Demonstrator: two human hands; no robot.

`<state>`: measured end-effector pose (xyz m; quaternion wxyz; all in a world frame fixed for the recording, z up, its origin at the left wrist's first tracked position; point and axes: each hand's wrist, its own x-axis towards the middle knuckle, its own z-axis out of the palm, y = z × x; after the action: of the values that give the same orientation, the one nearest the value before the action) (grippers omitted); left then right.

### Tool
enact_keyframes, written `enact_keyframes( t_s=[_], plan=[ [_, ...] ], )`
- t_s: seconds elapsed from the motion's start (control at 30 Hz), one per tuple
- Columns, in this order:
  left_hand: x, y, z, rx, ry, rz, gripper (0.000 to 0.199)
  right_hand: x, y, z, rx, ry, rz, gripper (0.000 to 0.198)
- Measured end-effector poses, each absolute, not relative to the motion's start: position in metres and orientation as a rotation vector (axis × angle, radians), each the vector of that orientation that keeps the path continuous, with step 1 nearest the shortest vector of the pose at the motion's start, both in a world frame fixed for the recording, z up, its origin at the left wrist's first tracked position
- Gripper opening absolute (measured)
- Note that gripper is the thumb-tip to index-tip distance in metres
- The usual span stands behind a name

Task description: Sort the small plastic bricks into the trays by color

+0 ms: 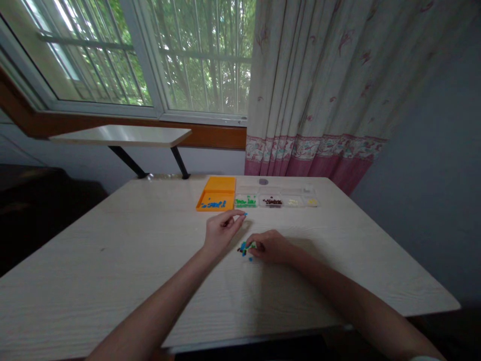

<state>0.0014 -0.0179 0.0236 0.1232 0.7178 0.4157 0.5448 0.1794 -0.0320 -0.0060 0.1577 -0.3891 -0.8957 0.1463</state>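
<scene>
My left hand (221, 229) is raised over the table, pinching a small blue piece (245, 214) between thumb and fingertips. Lower and to the right, my right hand (271, 245) has its curled fingers at a little cluster of blue, green and dark brown pieces (243, 247) on the tabletop. Its fingertips touch the right side of that cluster; whether they grip one piece is too small to tell. A single blue piece (250, 259) lies just below the cluster.
Behind my hands stand an open orange box (220, 184) with blue pieces and a clear divided case (283, 190) with green, dark brown and yellowish pieces. A round grey object (263, 181) lies behind. A raised shelf (128, 134) overhangs the back left; a curtain (311, 100) hangs behind.
</scene>
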Motion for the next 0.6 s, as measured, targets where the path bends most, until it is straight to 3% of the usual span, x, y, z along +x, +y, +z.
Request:
enact_keyframes(
  t_s=[0.6],
  plan=[
    [0.0005,-0.0179,0.0198,2.108,1.174,1.585,0.016,0.1805,-0.0288,-0.0102,-1.067,-2.498,0.443,0.014]
  ],
)
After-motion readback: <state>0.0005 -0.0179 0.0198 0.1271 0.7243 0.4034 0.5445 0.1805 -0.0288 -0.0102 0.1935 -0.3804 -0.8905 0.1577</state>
